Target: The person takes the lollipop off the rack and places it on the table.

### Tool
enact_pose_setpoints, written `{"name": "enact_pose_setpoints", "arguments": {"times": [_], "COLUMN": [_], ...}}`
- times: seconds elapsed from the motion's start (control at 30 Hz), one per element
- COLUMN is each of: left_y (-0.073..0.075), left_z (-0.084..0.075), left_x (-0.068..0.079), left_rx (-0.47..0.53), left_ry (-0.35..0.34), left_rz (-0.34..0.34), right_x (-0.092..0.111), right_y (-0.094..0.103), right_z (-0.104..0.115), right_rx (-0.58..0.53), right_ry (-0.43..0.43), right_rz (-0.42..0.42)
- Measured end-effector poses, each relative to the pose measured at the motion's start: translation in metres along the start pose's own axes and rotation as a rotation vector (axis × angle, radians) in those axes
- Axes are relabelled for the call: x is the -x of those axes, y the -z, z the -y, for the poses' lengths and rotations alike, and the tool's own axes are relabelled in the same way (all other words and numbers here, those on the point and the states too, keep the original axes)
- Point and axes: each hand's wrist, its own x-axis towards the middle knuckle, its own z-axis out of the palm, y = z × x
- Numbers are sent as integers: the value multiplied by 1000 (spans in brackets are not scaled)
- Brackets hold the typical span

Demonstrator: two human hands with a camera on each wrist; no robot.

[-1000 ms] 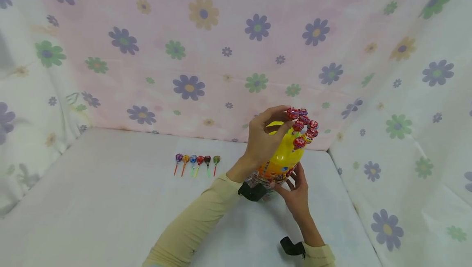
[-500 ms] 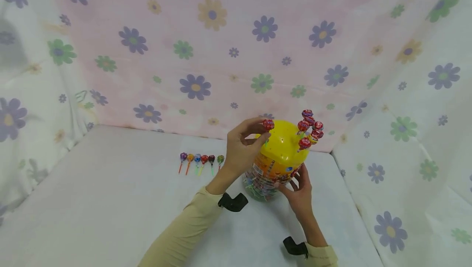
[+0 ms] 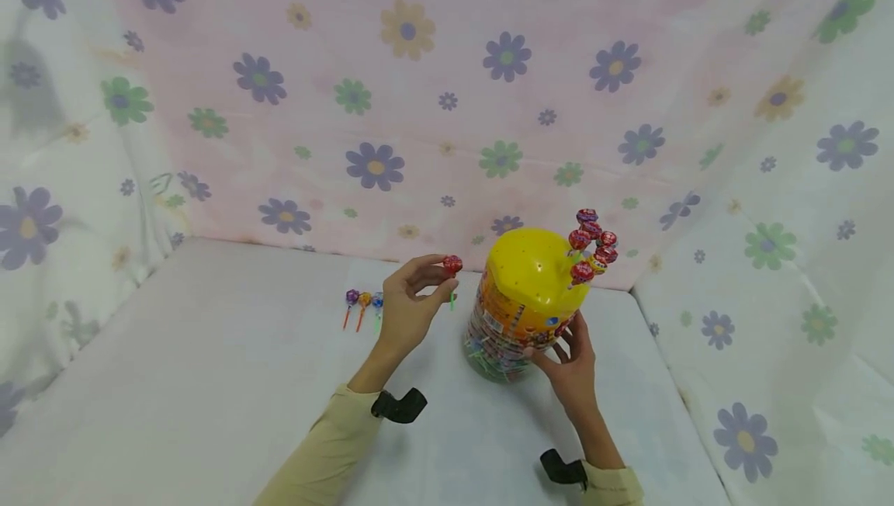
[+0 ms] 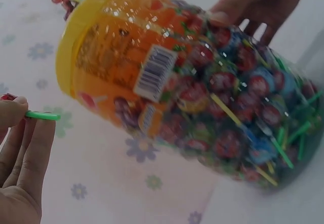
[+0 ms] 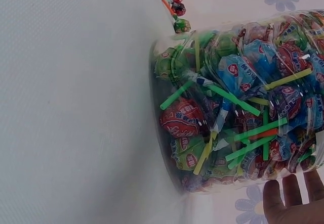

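Observation:
My left hand (image 3: 412, 300) pinches a red-wrapped lollipop (image 3: 452, 263) with a green stick, held in the air left of a large clear plastic jar (image 3: 492, 316). In the left wrist view, the green stick (image 4: 44, 116) pokes out past the fingertips, apart from the jar. The jar has a yellow lid (image 3: 524, 258) with small holes and is full of wrapped lollipops. Several red lollipops (image 3: 580, 240) stand in the right side of the lid. My right hand (image 3: 574, 374) grips the jar's lower right side, thumb in front and fingers round its side.
A row of loose lollipops (image 3: 351, 298) lies on the white table (image 3: 230, 366), partly hidden behind the left hand. Flower-patterned cloth (image 3: 307, 118) encloses the back and sides. Black camera mounts (image 3: 401, 405) sit on both wrists.
My left hand has moved from the jar's lid leftward and down, carrying the red lollipop away from the lid. It now covers part of the row. The right hand still holds the jar.

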Motion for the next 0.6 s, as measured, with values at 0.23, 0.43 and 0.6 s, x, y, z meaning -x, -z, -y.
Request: {"name": "enact_pose_setpoints", "arguments": {"times": [0.23, 0.43, 0.6], "left_y": [25, 49, 70], "left_z": [12, 20, 24], "left_x": [17, 28, 37], "left_rx": [-77, -135, -178], "left_ry": [98, 157, 227], "left_rz": [-22, -30, -44], "right_x": [1, 3, 2], "right_y": [1, 1, -1], "right_z": [-3, -1, 0], "right_rx": [-20, -14, -12], "right_ry": [0, -16, -18], "right_rz": [2, 0, 4]}}
